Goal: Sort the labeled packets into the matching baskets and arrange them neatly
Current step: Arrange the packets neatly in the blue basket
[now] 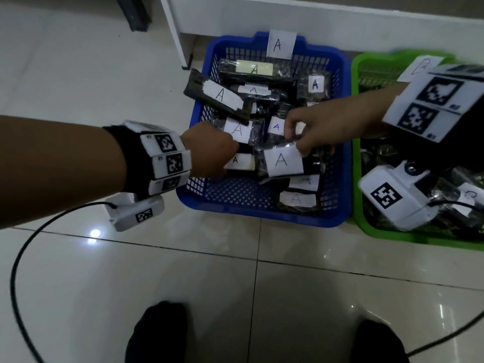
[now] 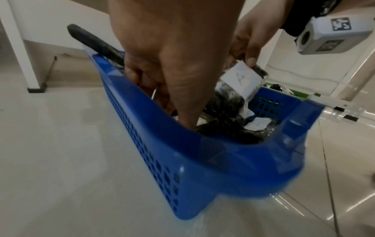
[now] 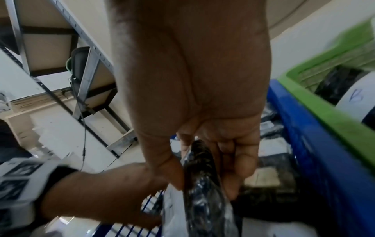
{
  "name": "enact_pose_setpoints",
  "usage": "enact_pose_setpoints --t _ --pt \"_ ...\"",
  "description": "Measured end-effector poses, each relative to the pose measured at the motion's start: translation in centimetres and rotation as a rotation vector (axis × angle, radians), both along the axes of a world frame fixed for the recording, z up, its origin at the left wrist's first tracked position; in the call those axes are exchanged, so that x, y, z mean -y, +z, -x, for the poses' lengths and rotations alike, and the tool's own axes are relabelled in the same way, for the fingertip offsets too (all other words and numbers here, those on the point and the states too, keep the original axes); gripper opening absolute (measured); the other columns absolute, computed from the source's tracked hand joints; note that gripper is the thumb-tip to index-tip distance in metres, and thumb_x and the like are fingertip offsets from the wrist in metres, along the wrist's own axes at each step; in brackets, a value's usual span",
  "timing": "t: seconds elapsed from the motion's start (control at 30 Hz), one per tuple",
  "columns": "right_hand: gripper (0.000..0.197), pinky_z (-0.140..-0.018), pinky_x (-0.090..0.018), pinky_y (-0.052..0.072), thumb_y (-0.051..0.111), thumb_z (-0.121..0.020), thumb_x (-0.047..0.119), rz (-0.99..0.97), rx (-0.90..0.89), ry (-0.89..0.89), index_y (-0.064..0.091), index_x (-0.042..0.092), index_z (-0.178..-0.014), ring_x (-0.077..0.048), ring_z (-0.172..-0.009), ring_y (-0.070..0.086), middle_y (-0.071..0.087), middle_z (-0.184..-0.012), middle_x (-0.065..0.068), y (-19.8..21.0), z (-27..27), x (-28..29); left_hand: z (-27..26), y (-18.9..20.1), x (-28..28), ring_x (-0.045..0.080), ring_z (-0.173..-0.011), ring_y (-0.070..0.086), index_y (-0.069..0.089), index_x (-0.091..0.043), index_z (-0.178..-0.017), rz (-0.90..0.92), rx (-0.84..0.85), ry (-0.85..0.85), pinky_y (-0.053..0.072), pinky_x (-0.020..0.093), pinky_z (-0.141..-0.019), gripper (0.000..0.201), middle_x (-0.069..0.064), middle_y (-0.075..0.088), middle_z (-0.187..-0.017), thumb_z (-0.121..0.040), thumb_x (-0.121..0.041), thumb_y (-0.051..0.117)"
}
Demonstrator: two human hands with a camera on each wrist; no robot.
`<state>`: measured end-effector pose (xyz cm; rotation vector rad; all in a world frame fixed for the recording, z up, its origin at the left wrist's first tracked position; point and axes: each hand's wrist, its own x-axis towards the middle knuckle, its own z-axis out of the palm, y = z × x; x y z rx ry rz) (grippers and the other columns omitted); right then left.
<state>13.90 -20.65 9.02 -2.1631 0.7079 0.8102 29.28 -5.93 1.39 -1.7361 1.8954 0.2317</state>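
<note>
A blue basket (image 1: 262,216) tagged "A" (image 1: 281,44) holds several dark packets with white "A" labels. My right hand (image 1: 298,146) pinches one such packet (image 1: 282,159) by its right end between thumb and fingers and holds it tilted above the pile; the right wrist view shows that packet (image 3: 202,184) edge-on in the pinch. My left hand (image 1: 217,153) reaches over the basket's left wall, fingers curled down among the packets (image 2: 168,104); what they hold is hidden. One packet (image 1: 217,96) leans over the far-left rim. A green basket (image 1: 357,106) tagged "B" (image 1: 419,66) stands to the right.
The baskets stand side by side on a glossy tiled floor, with a white furniture frame (image 1: 178,35) behind them. Black cables (image 1: 26,244) trail from both wrists across the floor. My feet (image 1: 159,334) are at the near edge. Metal shelving (image 3: 87,72) stands to the left.
</note>
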Motion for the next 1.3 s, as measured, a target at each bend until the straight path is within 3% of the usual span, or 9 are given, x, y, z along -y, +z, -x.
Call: enact_pose_setpoints --t 0.23,0.37,0.5,0.67,0.77,0.83,0.97,1.13,1.3 --pt "0.030 -0.060 -0.020 0.047 0.065 -0.086 0.022 0.017 0.136 0.096 0.054 0.025 -0.114 -0.009 -0.069 0.055 0.057 -0.092 0.008 -2.6 -0.4 -4.3 -1.3 0.0 0.0 0.025 -0.074 0.064 0.063 -0.014 -0.094 0.141 -0.024 -0.080 0.049 0.033 -0.070 0.012 0.003 0.067 -0.083 -0.087 -0.022 0.058" --pt "0.035 -0.065 -0.018 0.043 0.058 -0.089 0.013 0.098 0.207 0.116 0.055 0.019 -0.123 -0.013 -0.084 0.052 0.057 -0.118 -0.006 -4.9 -0.3 -6.6 -2.2 0.6 0.1 0.025 -0.082 0.065 0.062 -0.015 -0.098 0.117 -0.085 -0.036 0.052 0.035 -0.074 0.014 0.004 0.068 -0.091 -0.089 -0.022 0.055" --pt "0.036 -0.081 -0.021 0.035 0.049 -0.094 0.007 0.234 0.275 0.124 0.050 0.013 -0.129 -0.024 -0.106 0.053 0.052 -0.123 -0.015 -7.1 0.2 -8.2 -2.2 0.8 0.0 0.030 -0.082 0.061 0.059 -0.009 -0.097 0.275 -0.184 -0.047 0.049 0.039 -0.072 0.016 0.010 0.065 -0.092 -0.087 -0.020 0.056" --pt "0.028 -0.085 -0.019 0.036 0.053 -0.093 0.014 0.222 0.316 0.151 0.057 0.009 -0.120 -0.021 -0.106 0.056 0.061 -0.120 -0.009 -6.9 0.1 -7.9 -2.7 1.5 -0.2 0.035 -0.114 0.048 0.050 -0.008 -0.121 0.605 -0.112 -0.083 0.038 0.046 -0.094 0.039 0.017 0.052 -0.122 -0.084 -0.020 0.055" --pt "0.031 -0.103 -0.030 0.029 0.044 -0.097 0.027 0.256 0.178 0.433 0.066 0.014 -0.115 -0.020 -0.111 0.055 0.063 -0.120 -0.001 -7.4 0.2 -8.4 -3.9 2.0 0.4 0.033 -0.135 0.030 0.034 -0.012 -0.141 0.524 -0.099 0.115 0.022 0.049 -0.110 0.064 0.017 0.035 -0.145 -0.084 -0.033 0.054" --pt "0.035 -0.103 -0.029 0.021 0.036 -0.101 0.025 0.244 0.108 0.541 0.061 0.013 -0.123 -0.022 -0.115 0.051 0.058 -0.127 -0.001 -7.6 0.2 -8.8 -4.9 2.0 0.8 0.030 -0.138 0.028 0.027 -0.013 -0.145 0.436 -0.123 0.234 0.016 0.052 -0.112 0.072 0.013 0.033 -0.148 -0.084 -0.038 0.056" --pt "0.037 -0.097 -0.018 0.033 0.043 -0.098 0.019 0.104 0.177 0.346 0.051 0.017 -0.134 -0.017 -0.123 0.047 0.050 -0.139 -0.001 -6.5 0.0 -8.0 -5.8 2.4 1.0 0.032 -0.127 0.039 0.030 -0.012 -0.144 0.396 -0.139 0.234 0.018 0.051 -0.109 0.060 0.014 0.045 -0.137 -0.091 -0.026 0.053" --pt "0.012 -0.073 -0.027 0.048 0.053 -0.090 0.012 0.208 0.510 -0.138 0.061 0.010 -0.098 -0.015 -0.082 0.058 0.060 -0.088 0.002 -5.0 -0.4 -5.3 -5.3 2.7 0.5 0.034 -0.109 0.046 0.034 -0.017 -0.143 0.453 -0.273 0.206 0.028 0.048 -0.102 0.052 0.016 0.046 -0.120 -0.093 -0.023 0.049" --pt "0.011 -0.053 -0.023 0.037 0.052 -0.087 0.010 0.201 0.669 -0.460 0.043 0.012 -0.091 -0.010 -0.058 0.044 0.047 -0.068 0.003 -4.4 -0.3 -2.9 -2.8 2.2 -0.7 0.028 -0.092 0.051 0.032 -0.009 -0.141 0.365 -0.482 0.096 0.047 0.041 -0.085 0.060 0.016 0.043 -0.120 -0.093 -0.042 0.045"
